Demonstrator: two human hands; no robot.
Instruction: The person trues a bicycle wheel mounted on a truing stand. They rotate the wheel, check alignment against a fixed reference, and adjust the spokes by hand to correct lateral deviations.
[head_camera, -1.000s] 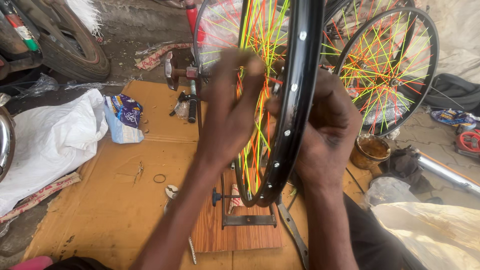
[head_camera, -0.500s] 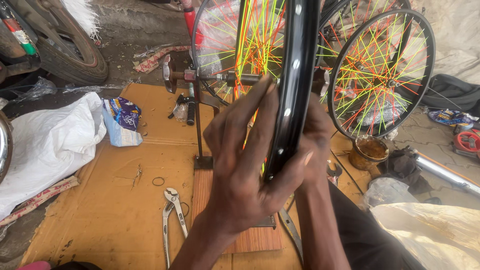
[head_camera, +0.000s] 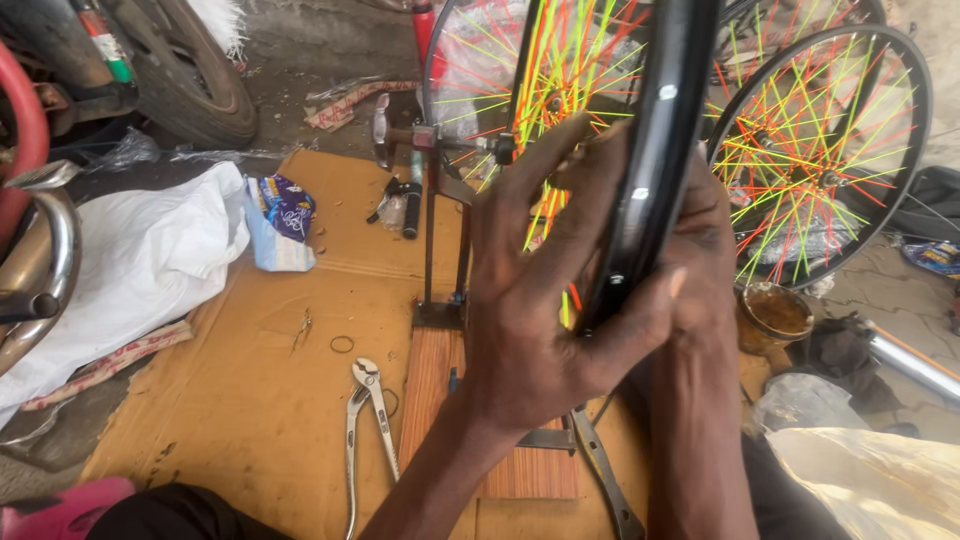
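Both hands on the black wheel rim (head_camera: 655, 170), which stands upright, edge-on to me, centre-right of view. Left hand (head_camera: 545, 300) lies flat against near side of rim, fingers (head_camera: 560, 185) stretched up & slightly spread across the neon yellow/orange spokes (head_camera: 560, 60), thumb (head_camera: 650, 310) hooked round rim's lower edge – so a loose clasp, not a fist. Right hand (head_camera: 705, 250) is behind rim on far side, mostly hidden; palm seems pressed to rim but I can't tell how far its fingers curl. Rim sits in a metal truing stand (head_camera: 432, 230) w/ wooden base board (head_camera: 430, 380), all on brown cardboard sheet (head_camera: 260, 420). Pliers (head_camera: 362, 430) lie on cardboard just left of board, small ring (head_camera: 342, 344) near them. 2nd spoked wheel (head_camera: 820, 150) stands to the right, well apart, w/ small tin of brownish grease (head_camera: 772, 315) below it. White sack (head_camera: 130, 270) & purple packet (head_camera: 285, 210) at left; motorbike tyre (head_camera: 185, 70) top left
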